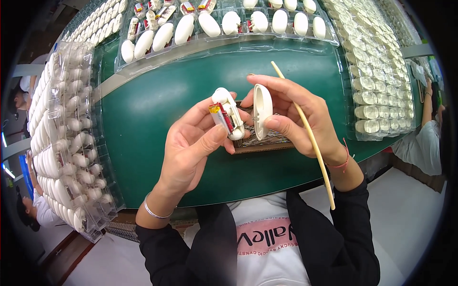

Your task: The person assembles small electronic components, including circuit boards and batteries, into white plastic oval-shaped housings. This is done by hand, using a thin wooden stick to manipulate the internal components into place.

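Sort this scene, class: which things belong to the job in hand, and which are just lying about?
Job in hand:
Case with battery, in the left hand
Cover and stick, in the right hand
Trays of similar cases, probably

Lying about or worn:
Bangle
Red cord
Box of metal pieces (use unclear)

I'm getting a bright, even indoor feed: the smooth dark-green bench carries a soft sheen, and the clear ridged plastic tray throws small glints. The bare fingers look sharp. Toward the rim, straight edges bow, slim white glowing strips flare at left, and blackness swallows the corners.
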A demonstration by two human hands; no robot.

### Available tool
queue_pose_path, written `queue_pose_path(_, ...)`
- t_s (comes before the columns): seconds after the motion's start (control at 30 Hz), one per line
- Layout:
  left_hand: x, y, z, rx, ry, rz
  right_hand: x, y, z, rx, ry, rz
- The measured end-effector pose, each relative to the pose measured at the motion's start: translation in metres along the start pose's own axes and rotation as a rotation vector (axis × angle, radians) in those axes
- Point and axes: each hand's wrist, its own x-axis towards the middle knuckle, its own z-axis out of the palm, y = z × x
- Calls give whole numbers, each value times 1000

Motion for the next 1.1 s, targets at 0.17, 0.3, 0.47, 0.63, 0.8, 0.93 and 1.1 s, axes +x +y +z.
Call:
queue_pose_path(0.17,-1,-4,0,96,58,-2,1,-3,-4,-48,-24,3)
queue_pose_path(0.3,0,-3,2,83,42,-20,0,-2,-3,-45,-35,4)
queue_pose_path(0.47,-2,-4,-1,27,-4,-27,-1,-1,-3,-78,-53,-40)
queue_pose_path(0.63,-1,-2,-2,5,-35,-31,-2,-3,-5,-80,-84,27)
queue_pose_path(0.8,-1,-1,2,28,16,-44,-3,-4,-4,-83,-66,25)
queue_pose_path(0.93,-1,-1,3,58,19,-39,-2,3,-1,-137,1,-100)
queue_pose_path(1.1,-1,-5,-2,14,-31,-10,-3,1,-2,-135,9,-85)
